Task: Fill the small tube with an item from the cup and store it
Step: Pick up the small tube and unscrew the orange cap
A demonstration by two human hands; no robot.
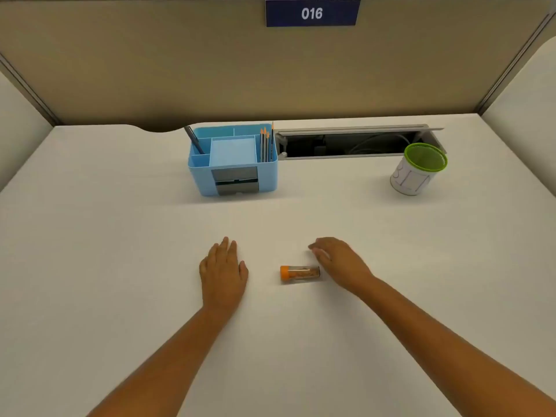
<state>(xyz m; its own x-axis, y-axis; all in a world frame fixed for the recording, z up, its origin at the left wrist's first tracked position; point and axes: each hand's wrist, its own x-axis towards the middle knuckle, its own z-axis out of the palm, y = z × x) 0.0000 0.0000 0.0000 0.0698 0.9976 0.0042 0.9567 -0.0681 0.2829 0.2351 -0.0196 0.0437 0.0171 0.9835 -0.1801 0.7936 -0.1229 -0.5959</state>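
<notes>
A small clear tube (301, 274) with an orange cap lies on its side on the white desk, cap to the left, with something orange-brown inside. My right hand (340, 263) hovers just right of and behind it, fingers loosely spread, holding nothing. My left hand (223, 270) rests flat on the desk to the tube's left, palm down, empty. A white cup (416, 173) with a green rim stands at the back right; its contents are hidden from this angle.
A blue desk organiser (233, 162) holds pencils, a dark pen and a pale blue notepad at the back centre. Behind it to the right an open cable slot (352, 142) is cut into the desk. Beige partition walls enclose the desk.
</notes>
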